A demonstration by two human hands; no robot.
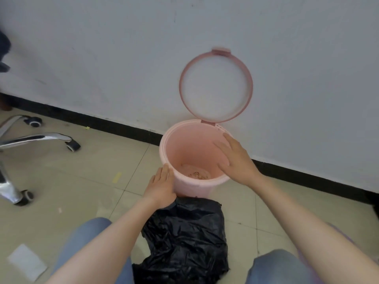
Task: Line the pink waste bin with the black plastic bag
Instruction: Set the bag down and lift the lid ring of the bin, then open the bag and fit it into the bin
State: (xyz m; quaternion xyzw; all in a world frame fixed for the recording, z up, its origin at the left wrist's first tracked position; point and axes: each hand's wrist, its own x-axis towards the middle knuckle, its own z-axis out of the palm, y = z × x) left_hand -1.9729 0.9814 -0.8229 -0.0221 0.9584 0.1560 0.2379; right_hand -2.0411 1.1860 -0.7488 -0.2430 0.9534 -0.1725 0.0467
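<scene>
So the pink waste bin [184, 156] sits on the tiled floor [86, 181] right against the white wall [123, 58], a bit right of centre. Its ring-shaped lid [216, 86] is flipped up and leans back on the wall, so the bin is wide open, with some small brownish scraps at the bottom and no liner inside yet. The black plastic bag [184, 238] lies crumpled on the floor just near of the bin, between the person's two knees in blue jeans, its far edge about touching the bin's base.

The left hand [162, 187] rests flat against the bin's near-left outer wall, fingers together, grip loose and holding nothing. The right hand [233, 156] hovers over the bin's right rim, palm down, fingers spread wide, also holding nothing.

Off to the far left there's a chrome office chair base [30, 140] with black casters, well apart from the bin. A white scrap of paper [26, 261] lies on the near-left floor.
</scene>
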